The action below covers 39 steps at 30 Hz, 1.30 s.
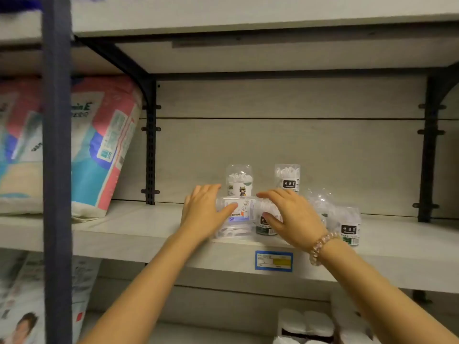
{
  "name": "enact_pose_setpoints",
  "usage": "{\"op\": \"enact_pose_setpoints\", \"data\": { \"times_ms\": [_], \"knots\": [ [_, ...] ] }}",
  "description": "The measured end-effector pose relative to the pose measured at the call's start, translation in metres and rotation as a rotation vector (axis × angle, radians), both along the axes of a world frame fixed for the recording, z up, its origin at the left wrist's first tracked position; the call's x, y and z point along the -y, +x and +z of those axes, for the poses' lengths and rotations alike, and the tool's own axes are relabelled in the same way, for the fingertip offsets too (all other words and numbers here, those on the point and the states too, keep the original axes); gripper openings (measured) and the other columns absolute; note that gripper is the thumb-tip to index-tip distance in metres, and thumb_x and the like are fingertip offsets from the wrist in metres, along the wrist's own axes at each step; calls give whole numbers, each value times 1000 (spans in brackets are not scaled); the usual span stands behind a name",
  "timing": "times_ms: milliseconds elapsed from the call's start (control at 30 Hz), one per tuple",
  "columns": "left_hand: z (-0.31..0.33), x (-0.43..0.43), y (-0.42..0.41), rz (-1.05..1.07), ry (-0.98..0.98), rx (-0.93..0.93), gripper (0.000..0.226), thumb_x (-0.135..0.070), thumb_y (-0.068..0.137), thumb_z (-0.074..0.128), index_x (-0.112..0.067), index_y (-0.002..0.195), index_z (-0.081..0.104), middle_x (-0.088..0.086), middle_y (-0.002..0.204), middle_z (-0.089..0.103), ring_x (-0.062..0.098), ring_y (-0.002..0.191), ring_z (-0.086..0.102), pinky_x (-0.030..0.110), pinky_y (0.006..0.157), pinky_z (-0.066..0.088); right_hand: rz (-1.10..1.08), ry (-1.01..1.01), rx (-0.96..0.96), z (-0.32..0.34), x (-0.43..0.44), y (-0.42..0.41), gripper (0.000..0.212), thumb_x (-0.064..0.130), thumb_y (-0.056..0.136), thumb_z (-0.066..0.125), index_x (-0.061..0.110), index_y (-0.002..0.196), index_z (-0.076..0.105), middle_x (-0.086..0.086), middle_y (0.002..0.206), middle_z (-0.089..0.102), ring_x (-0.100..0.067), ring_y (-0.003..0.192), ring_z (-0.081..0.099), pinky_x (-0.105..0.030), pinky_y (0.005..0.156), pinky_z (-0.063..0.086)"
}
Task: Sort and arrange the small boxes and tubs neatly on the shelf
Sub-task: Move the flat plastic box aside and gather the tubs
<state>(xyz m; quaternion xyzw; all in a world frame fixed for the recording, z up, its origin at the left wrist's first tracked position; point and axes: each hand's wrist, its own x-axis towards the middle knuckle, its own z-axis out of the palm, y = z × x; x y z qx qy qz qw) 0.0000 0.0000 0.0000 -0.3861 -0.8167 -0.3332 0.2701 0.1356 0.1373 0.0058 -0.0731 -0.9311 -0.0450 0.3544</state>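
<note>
A clear flat box of dental floss picks [239, 212] with a blue "50" label sits near the front of the grey shelf [139, 227]. My left hand [203, 212] rests on its left side, thumb across the label. My right hand [290, 214] is spread over a clear tub with a black label [264, 225] just right of the box, fingers apart. Two more tubs stand behind: one with a cartoon label [239, 181], one with a black label [287, 178]. Another black-label tub [347, 225] stands at the right, with a clear one [319, 198] behind it.
Large pink and blue diaper packs [99, 145] lean on the shelf to the left, past a dark upright post [57, 170]. A blue price tag [274, 261] sits on the shelf edge. White rolls [305, 324] lie on the shelf below. Black brackets flank the bay.
</note>
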Motion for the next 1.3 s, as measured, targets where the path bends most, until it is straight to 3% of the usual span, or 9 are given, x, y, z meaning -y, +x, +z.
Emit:
{"op": "enact_pose_setpoints", "data": {
  "times_ms": [200,333,467,567,733,867,967,1133,1300],
  "knots": [
    [12,-11,-10,8,-126,22,47,-49,84,55,-22,122,57,0,121,61,19,118,45,33,97,30,-23,48,70,3,-7,-16,44,31,90,48,29,133,38,8,136,46,-14,125,39,-30,104,34],
    [14,-7,-15,-174,9,222,33,-38,79,67,-19,106,67,0,104,67,17,99,59,34,85,49,-2,46,59,2,-11,-17,49,33,89,49,28,135,35,7,137,44,-14,124,39,-29,104,34],
    [28,9,-11,-326,135,389,29,-29,78,70,-16,104,67,-1,97,70,12,90,62,19,68,48,128,-45,-36,7,-8,-15,54,43,85,51,28,135,35,8,132,47,-11,112,46,-27,95,40],
    [40,29,-12,-387,169,436,30,-26,77,72,-15,105,66,-1,97,69,10,91,62,16,68,43,199,-100,-51,17,4,-20,54,43,84,53,28,133,37,10,127,52,-9,108,49,-31,93,45],
    [37,57,-25,-420,223,503,23,-22,76,72,-17,98,67,-1,92,70,11,88,64,24,82,49,64,-7,169,18,10,-33,47,45,85,51,26,127,42,8,122,58,-12,110,51,-33,96,42],
    [27,74,-43,-437,215,510,22,-20,78,71,-14,99,67,-2,87,71,6,79,64,11,64,51,-35,169,324,-5,19,-45,51,58,86,33,32,128,45,5,127,53,-13,115,43,-29,97,31],
    [22,83,-60,-447,206,502,23,-19,78,71,-12,99,67,1,86,71,9,78,63,14,62,51,-76,161,364,-10,21,-47,71,72,76,17,36,131,41,11,134,48,-10,117,38,-30,98,28],
    [22,105,-92,-453,198,508,20,-18,77,73,-14,95,67,3,86,71,13,78,64,17,61,52,-153,132,507,6,29,-46,62,66,80,36,35,133,39,6,128,50,-12,112,43,-26,95,36],
    [21,131,-122,-432,98,478,31,-21,75,75,-9,102,67,6,89,70,14,80,63,25,70,52,-245,204,540,12,43,-47,61,70,79,31,36,129,39,4,117,54,-10,100,53,-22,87,46]
  ]
}}
